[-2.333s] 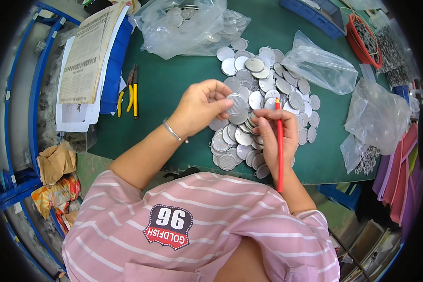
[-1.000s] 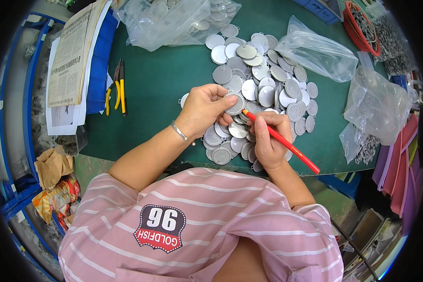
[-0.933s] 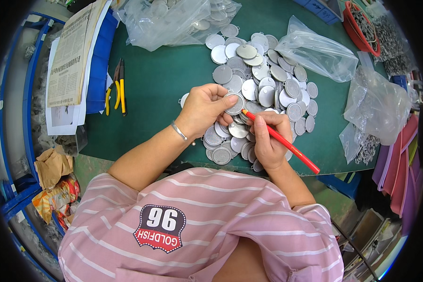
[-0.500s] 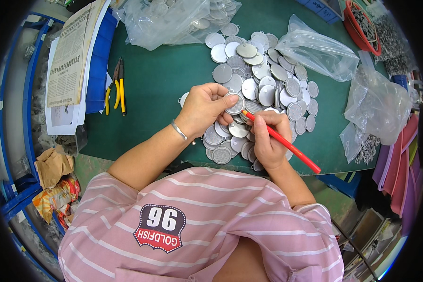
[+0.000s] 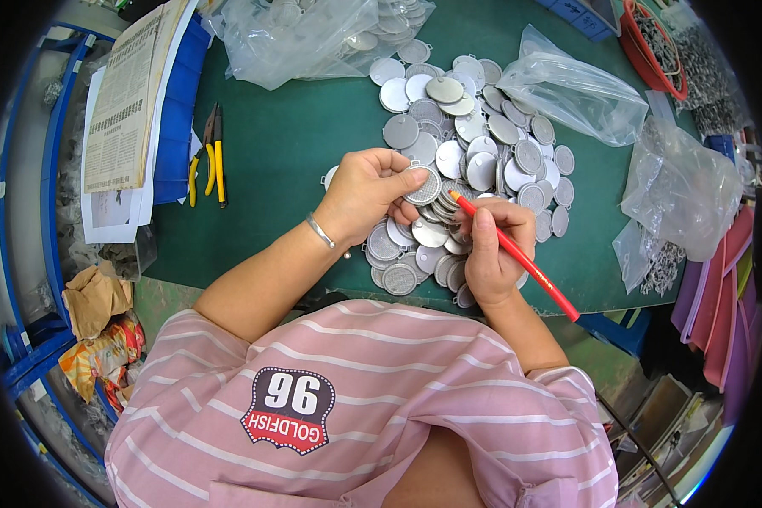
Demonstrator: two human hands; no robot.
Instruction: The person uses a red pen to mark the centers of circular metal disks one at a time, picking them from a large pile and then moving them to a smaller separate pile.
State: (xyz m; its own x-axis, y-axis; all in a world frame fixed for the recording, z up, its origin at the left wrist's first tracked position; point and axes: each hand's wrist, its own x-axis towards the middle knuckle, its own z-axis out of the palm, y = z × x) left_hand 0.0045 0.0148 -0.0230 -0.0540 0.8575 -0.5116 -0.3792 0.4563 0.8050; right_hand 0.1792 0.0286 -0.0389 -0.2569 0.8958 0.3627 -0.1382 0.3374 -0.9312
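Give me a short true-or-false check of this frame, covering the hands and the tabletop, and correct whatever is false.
1. The left hand holds a round metal disc and the right hand a pencil. True.
2. The pencil is blue. False: it is red.
3. A pile of loose discs lies on the green table. True.
4. The yellow-handled pliers lie to the right of that pile. False: they lie to its left.
5. In this view, the pencil's tip shows clear of the held disc. True.
6. The silver bracelet is on the right wrist. False: it is on the left one.
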